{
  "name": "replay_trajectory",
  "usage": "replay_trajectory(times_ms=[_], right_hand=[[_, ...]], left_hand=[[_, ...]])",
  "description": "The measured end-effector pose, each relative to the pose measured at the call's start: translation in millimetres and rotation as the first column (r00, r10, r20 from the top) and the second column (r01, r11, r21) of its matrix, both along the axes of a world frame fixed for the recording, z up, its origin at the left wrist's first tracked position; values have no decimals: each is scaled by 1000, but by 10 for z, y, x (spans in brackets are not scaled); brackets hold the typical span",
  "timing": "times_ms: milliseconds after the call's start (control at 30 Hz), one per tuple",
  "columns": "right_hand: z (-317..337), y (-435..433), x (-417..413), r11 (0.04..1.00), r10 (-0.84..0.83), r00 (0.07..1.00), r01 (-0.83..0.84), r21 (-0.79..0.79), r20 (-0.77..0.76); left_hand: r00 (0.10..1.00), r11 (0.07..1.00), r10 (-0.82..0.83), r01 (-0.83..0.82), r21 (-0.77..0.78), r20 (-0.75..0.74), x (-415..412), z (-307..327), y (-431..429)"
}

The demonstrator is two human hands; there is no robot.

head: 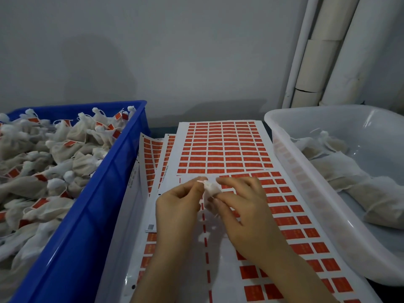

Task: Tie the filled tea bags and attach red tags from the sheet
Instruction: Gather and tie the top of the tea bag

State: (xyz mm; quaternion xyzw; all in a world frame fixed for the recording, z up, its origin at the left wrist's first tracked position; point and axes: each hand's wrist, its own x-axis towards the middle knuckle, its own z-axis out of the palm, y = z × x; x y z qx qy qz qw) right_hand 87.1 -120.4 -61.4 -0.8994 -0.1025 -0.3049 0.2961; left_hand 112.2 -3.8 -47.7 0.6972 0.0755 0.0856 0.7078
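Note:
My two hands meet over the sheets of red tags (225,149) in the middle of the table. A small white tea bag (210,191) sits between them. My right hand (247,206) grips the bag's body with curled fingers. My left hand (181,202) pinches the bag's thin string end near its top. The sheet under my hands (290,217) has its left columns peeled bare, with red tags left on the right.
A blue crate (91,215) on the left is heaped with tied tea bags bearing red tags. A white plastic tub (306,182) on the right holds a few untagged filled bags (341,171). White pipes run up the wall at the back right.

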Motion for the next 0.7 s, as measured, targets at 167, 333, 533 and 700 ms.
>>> replay_trajectory(times_ms=[167,333,533,700], right_hand=[[-6,28,2,985,-94,990,107,-136,103],[-2,152,-32,968,-70,989,100,-229,133],[-4,190,-27,966,-109,986,135,-221,128],[-13,214,-14,969,-119,984,145,-201,136]], left_hand=[[998,996,65,-64,60,-21,20,-25,-17],[997,986,77,-79,144,14,-10,-29,-18],[994,993,112,-111,48,-14,17,-97,-15],[998,994,52,-54,-98,-22,-35,-73,-66]])
